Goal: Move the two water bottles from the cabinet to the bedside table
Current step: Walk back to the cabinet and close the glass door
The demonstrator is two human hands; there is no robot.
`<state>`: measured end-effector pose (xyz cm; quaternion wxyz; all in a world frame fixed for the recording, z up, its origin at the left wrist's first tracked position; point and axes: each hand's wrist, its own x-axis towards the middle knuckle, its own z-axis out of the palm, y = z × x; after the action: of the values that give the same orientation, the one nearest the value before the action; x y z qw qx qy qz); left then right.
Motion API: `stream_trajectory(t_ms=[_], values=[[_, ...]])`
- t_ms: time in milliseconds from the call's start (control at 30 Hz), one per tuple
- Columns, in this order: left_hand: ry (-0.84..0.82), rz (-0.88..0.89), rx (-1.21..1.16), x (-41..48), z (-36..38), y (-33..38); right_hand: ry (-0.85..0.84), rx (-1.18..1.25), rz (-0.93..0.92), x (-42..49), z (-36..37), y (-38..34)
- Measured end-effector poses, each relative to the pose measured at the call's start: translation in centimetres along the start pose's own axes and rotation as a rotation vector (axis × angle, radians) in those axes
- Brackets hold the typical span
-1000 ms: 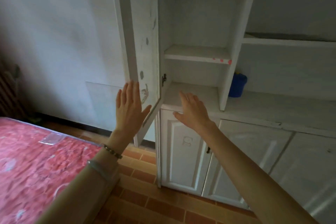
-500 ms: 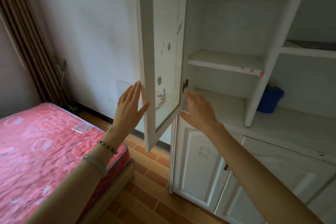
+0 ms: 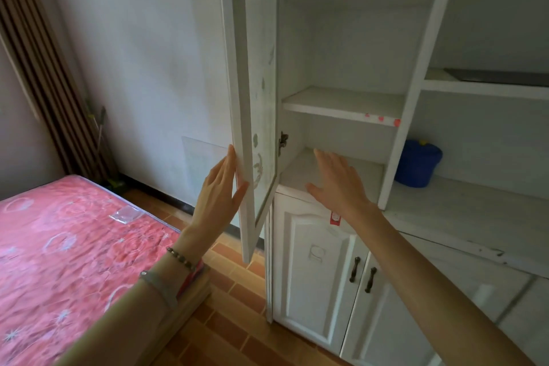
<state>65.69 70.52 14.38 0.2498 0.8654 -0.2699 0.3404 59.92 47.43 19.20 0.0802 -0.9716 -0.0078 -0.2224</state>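
Observation:
A tall white cabinet (image 3: 413, 48) stands ahead with its glass door (image 3: 252, 83) swung open toward me. Its visible shelves (image 3: 341, 104) hold nothing; no water bottle and no bedside table is in view. My left hand (image 3: 218, 187) lies flat against the door's outer edge near the bottom, fingers extended. My right hand (image 3: 338, 184) hovers open, palm down, over the lowest shelf inside the cabinet, holding nothing.
A blue bucket (image 3: 417, 163) sits on the white counter (image 3: 475, 211) right of the cabinet. Lower cabinet doors (image 3: 315, 276) with dark handles are closed. A bed with a pink mattress (image 3: 59, 247) is at left, brown curtains (image 3: 44, 68) behind it, brick floor (image 3: 231, 321) between.
The view has turned left and closer to the cabinet. My left hand has come up against the door edge. My right hand has reached farther over the lowest shelf.

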Motion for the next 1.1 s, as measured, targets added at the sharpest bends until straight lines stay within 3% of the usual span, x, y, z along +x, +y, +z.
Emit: stream_trajectory(t_ms=[533, 767, 1100], values=[[0.012, 0.111, -0.112, 3.8, 11.1, 14.7, 0.085, -0.04, 0.163, -5.8, -3.3, 13.3], [-0.027, 0.125, 0.059, 8.2, 18.2, 19.7, 0.09, -0.129, 0.235, -4.4, -3.3, 18.1], [-0.086, 0.114, 0.023, 13.6, 26.0, 22.6, 0.119, -0.175, 0.329, -0.9, -3.4, 24.3]])
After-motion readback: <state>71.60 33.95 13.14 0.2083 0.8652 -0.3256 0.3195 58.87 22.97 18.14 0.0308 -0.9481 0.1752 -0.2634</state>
